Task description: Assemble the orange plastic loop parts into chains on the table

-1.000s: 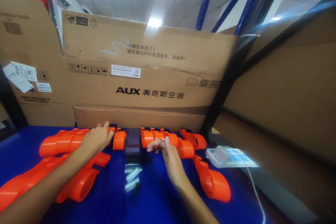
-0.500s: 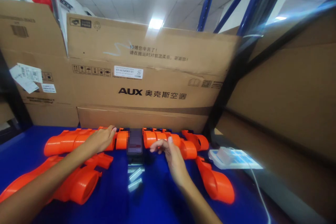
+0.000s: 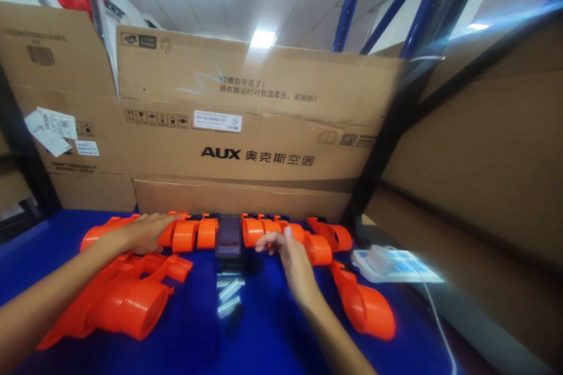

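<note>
My left hand (image 3: 152, 233) lies over the left end of a row of orange plastic ring-shaped parts (image 3: 185, 237), fingers stretched out and pointing right. Whether it presses on them is hard to tell. My right hand (image 3: 292, 258) hovers in front of the right part of the row, thumb up and fingers loosely bent, with nothing in it. Just behind its fingers are more orange rings (image 3: 253, 233) with black pieces at their tops. Between the hands stands a dark phone-like device (image 3: 229, 234), upright.
A pile of larger orange parts (image 3: 136, 304) lies front left, and a single orange part (image 3: 372, 310) front right. A white power strip (image 3: 382, 266) with a cable sits at right. Behind the blue table surface (image 3: 268, 328) rises a cardboard panel (image 3: 255, 135).
My left hand has moved left along the row, uncovering the orange rings nearer the device. My right hand has stayed nearly in place. The view has shifted slightly.
</note>
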The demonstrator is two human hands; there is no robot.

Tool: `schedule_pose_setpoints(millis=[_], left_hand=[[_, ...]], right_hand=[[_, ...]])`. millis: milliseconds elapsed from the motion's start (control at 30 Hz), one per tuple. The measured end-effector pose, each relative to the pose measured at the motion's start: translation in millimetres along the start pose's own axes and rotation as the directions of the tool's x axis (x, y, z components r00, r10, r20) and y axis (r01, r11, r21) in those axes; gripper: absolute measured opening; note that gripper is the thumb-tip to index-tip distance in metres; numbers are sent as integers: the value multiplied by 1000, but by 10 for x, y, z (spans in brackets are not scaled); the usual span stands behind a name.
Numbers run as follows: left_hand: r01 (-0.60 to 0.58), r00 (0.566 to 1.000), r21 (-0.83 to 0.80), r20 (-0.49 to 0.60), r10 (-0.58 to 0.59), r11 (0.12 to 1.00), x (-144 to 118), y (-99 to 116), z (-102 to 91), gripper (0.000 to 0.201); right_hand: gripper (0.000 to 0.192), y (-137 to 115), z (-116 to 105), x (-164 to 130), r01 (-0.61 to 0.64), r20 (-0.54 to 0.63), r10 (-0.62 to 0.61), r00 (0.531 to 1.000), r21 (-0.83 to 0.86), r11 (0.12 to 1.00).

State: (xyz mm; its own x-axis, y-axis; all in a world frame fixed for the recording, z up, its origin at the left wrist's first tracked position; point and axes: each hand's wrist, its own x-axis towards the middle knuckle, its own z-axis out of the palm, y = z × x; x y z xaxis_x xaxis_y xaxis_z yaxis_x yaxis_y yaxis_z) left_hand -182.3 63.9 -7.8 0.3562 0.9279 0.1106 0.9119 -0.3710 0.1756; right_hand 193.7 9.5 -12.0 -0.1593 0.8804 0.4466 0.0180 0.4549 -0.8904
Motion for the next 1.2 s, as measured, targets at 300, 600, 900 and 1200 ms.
schedule_pose_setpoints(millis=[300, 600, 900, 1200], left_hand=[[-81, 983, 78, -161, 92, 994, 29, -82, -272, 67], [-492, 826, 4, -314, 468, 870, -303, 1239, -388, 81], [-659, 750, -283, -318, 579, 698, -298, 2029, 141, 87], [-164, 984, -986, -162, -69, -29, 212, 2219, 328, 47]], right_hand=[[67, -38, -9, -8, 14, -24, -15, 1000, -23, 1000], [40, 11, 119, -17, -60, -10, 60, 998, 20, 998], [40, 84, 16, 61, -209, -38, 222, 974, 213, 955], [40, 128, 111, 38, -129, -1, 130, 992, 95, 987]])
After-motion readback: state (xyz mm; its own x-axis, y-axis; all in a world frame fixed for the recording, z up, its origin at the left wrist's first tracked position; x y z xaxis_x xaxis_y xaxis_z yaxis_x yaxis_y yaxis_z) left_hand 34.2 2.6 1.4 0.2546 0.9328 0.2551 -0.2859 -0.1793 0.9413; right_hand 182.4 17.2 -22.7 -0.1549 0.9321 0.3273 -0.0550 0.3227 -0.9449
